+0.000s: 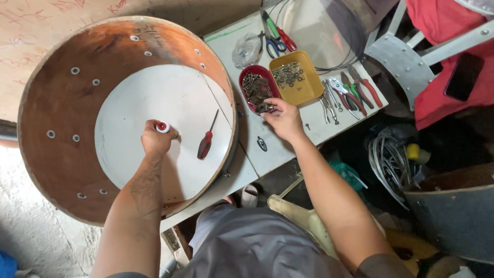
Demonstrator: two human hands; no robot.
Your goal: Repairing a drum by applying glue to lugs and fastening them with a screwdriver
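Your left hand (154, 140) fingers wrapped round a red-capped tool (162, 126) inside the drum shell (56, 103), your right hand (282, 117) fingertips pinched on hardware at the red tray (247, 78) – red screwdriver (206, 143) just right of your left fingers

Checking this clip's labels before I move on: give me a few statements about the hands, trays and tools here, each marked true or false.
1. The left hand is inside the drum shell, gripping a tool with a red and white end. True.
2. The right hand reaches into the yellow tray. False: its fingers are at the red tray of dark hardware.
3. A red-handled screwdriver lies loose inside the shell, held by neither hand. True.
4. The pliers lie inside the shell. False: they lie on the white table, to the right of the yellow tray.
5. The yellow tray is empty. False: it holds small metal parts.
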